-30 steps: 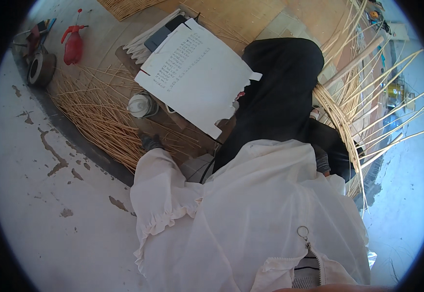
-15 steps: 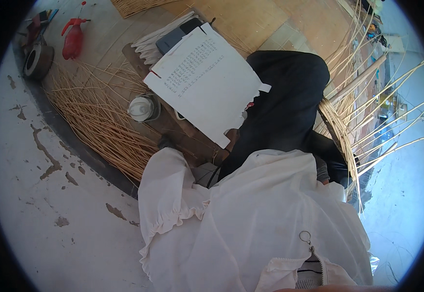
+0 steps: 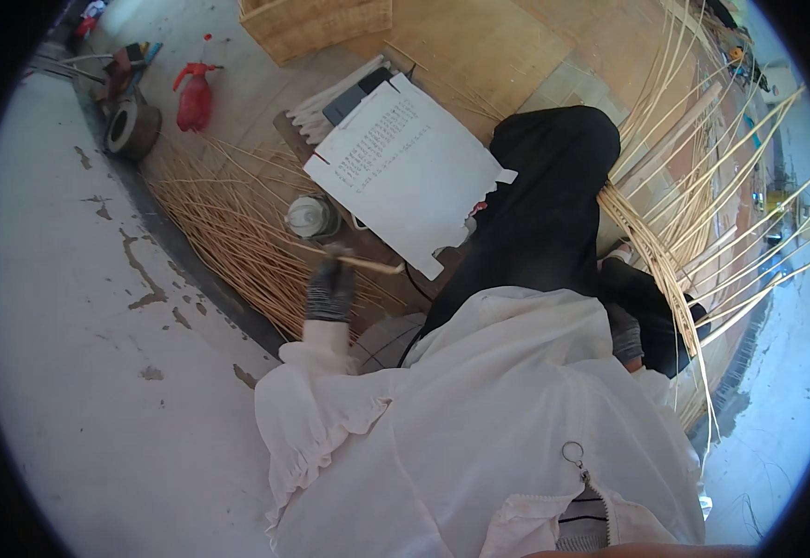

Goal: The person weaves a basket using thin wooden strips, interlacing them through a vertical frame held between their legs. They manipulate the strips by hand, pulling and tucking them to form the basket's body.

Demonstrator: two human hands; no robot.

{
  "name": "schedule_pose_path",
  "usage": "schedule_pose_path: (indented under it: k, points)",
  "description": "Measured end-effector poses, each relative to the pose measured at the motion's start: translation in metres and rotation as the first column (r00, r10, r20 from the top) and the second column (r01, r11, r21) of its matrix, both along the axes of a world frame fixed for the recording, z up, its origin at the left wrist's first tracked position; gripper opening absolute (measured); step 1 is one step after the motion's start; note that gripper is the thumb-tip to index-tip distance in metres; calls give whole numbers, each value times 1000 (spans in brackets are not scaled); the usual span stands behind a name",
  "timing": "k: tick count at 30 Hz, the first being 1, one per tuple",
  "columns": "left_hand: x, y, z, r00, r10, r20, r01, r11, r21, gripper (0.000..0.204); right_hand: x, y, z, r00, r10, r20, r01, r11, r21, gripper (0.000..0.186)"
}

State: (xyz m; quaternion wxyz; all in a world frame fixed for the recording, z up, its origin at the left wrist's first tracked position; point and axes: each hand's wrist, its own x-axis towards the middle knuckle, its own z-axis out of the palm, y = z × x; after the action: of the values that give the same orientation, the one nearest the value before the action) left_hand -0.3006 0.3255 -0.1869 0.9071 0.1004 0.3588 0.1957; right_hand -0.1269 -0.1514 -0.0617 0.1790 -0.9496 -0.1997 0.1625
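At your far left, a pale wall [image 3: 107, 372] flakes above a dark base strip, and a thick, ring-shaped roll [image 3: 135, 128] stands near a red spray bottle [image 3: 195, 98]. A long heap of tan sticks [image 3: 223, 237] spreads along the wall's foot. Beside it sits a jar [image 3: 312, 217] with a whitish top. Just below the jar in view, your left hand [image 3: 329, 286], blurred in a dark grey glove, closes on a single pale stick [image 3: 379, 267], which sticks out to both sides of your fingers. A white sheet of card [image 3: 409, 172] covered with writing lies to the right, next to your black-clothed leg [image 3: 553, 205]. Your gloved right hand [image 3: 624, 337] is mostly hidden behind your white top [image 3: 479, 409]; whether it grips anything cannot be told. Near it at right, a bent bundle of pale rods [image 3: 648, 237] fans its ends outward.
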Motion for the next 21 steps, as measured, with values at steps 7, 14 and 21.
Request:
schedule_pose_path:
  k: [7,14,21]
  points:
    - [102,-158,223,935,-213,283,-8,786,618,14,-37,-11,79,999,-23,-34,30,977,211,10]
    - [194,-264,286,551,-741,-384,-497,-661,562,25,-34,-6,176,956,-292,38,139,561,816,41]
    - [200,-290,267,514,-680,-522,-554,-729,403,17,-65,-68,146,936,-340,-90,167,204,965,26]
